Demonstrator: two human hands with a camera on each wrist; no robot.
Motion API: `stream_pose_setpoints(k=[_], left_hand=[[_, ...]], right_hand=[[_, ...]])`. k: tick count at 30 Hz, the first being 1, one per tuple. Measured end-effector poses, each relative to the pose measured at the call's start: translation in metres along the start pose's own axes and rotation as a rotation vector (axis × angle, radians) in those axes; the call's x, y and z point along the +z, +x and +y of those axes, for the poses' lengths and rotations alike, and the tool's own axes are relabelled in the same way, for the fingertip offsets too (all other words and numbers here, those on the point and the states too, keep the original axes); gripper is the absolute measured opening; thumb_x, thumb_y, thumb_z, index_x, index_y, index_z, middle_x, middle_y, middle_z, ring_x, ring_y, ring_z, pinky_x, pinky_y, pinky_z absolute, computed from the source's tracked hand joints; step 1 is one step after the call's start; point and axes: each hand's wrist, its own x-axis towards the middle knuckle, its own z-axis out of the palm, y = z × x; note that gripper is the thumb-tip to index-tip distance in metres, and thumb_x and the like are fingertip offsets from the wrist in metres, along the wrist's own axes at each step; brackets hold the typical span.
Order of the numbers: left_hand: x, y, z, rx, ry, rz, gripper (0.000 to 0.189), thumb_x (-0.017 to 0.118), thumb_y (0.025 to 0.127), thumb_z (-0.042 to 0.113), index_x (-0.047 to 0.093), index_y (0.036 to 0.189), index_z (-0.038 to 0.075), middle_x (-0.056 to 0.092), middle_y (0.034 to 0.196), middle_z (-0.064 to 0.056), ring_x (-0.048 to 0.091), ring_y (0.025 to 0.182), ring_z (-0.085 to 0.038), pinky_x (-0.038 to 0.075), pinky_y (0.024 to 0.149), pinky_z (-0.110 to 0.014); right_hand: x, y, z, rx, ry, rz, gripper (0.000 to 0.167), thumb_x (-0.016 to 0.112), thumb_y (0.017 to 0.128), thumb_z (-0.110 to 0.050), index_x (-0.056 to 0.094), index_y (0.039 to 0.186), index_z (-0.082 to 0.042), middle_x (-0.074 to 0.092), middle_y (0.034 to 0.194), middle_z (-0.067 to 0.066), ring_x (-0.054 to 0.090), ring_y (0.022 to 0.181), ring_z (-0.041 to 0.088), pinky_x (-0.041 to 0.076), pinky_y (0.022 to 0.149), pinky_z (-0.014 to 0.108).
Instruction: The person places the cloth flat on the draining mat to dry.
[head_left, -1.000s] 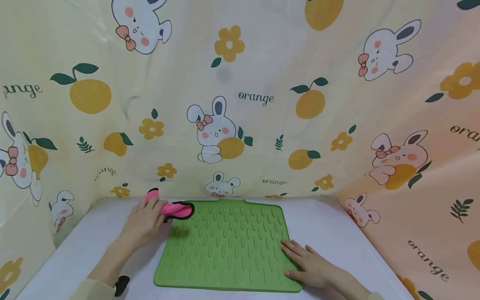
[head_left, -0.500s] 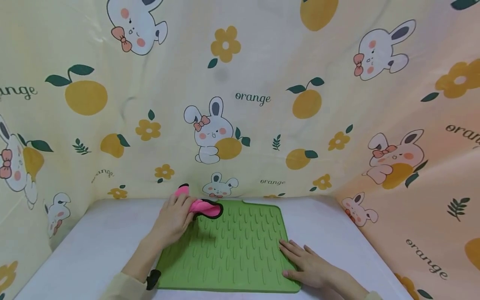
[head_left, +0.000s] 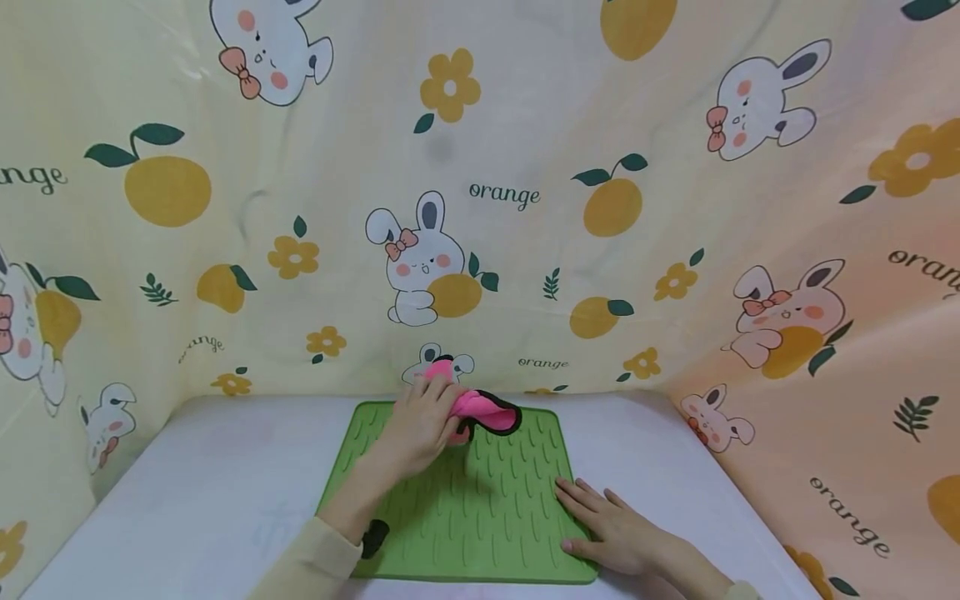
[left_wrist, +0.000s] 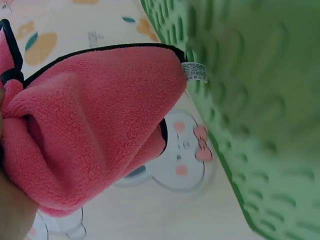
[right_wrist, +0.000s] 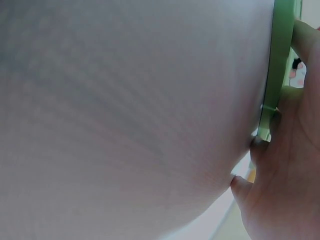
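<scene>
My left hand point(head_left: 422, 421) grips a bunched pink cloth point(head_left: 489, 410) with black edging, held above the far half of a green ridged mat point(head_left: 517, 525). In the left wrist view the fluffy pink cloth point(left_wrist: 105, 110) hangs from the fingers, and a small white label point(left_wrist: 195, 71) sticks out from its edge. My right hand point(head_left: 617, 529) lies with spread fingers on the mat's near right edge. The right wrist view shows that hand point(right_wrist: 287, 150) against the green side of the mat point(right_wrist: 280, 55).
The mat lies on a white table point(head_left: 225, 483). Behind and at both sides hangs a curtain point(head_left: 480, 250) printed with rabbits and oranges. A black band point(head_left: 375, 537) sits at the left wrist.
My left hand has carried the pink cloth rightward, from the mat's far left corner to over its far middle. The right hand stays in place on the mat's edge.
</scene>
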Motion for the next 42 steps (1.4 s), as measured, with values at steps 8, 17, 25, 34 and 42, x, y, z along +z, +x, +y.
stream_pose_setpoints(k=[8,17,25,34,42], left_hand=[[0.021,-0.001,0.012,0.048,0.007,-0.071,0.034,0.059,0.105,0.023,0.056,0.138,0.015,0.054,0.126,-0.005,0.046,0.108,-0.028,0.046,0.096,-0.047],[0.039,-0.014,0.008,0.037,0.098,-0.271,0.037,0.054,0.108,0.041,0.057,0.138,0.020,0.053,0.138,-0.003,0.044,0.128,-0.029,0.039,0.107,-0.052],[0.047,-0.029,0.011,0.066,0.093,-0.475,0.052,0.055,0.104,0.052,0.057,0.144,0.019,0.056,0.144,0.000,0.046,0.139,-0.024,0.036,0.117,-0.051],[0.048,-0.044,0.014,0.064,0.097,-0.609,0.080,0.056,0.095,0.069,0.045,0.157,0.019,0.046,0.158,0.002,0.038,0.148,-0.025,0.032,0.121,-0.050],[0.045,-0.052,0.018,0.042,0.108,-0.674,0.089,0.053,0.097,0.070,0.030,0.165,0.017,0.026,0.171,-0.001,0.021,0.158,-0.026,0.022,0.125,-0.050]], right_hand=[[-0.001,0.001,-0.004,0.004,0.007,-0.008,0.085,0.052,0.100,-0.065,0.031,0.164,-0.012,0.024,0.171,0.008,0.022,0.155,0.044,0.017,0.116,0.075],[-0.001,0.000,-0.004,0.005,-0.013,-0.001,0.085,0.052,0.100,-0.065,0.031,0.164,-0.011,0.024,0.171,0.009,0.022,0.155,0.044,0.017,0.117,0.075],[-0.003,0.000,-0.005,0.005,-0.013,-0.001,0.086,0.052,0.100,-0.065,0.031,0.164,-0.011,0.024,0.171,0.010,0.021,0.155,0.044,0.017,0.117,0.074],[-0.004,0.000,-0.005,0.018,0.015,-0.013,0.087,0.053,0.099,-0.066,0.031,0.164,-0.013,0.024,0.172,0.008,0.021,0.155,0.043,0.016,0.117,0.074],[-0.003,0.000,-0.005,0.000,0.034,0.014,0.087,0.056,0.099,-0.063,0.034,0.162,-0.008,0.026,0.170,0.013,0.021,0.154,0.046,0.016,0.116,0.076]])
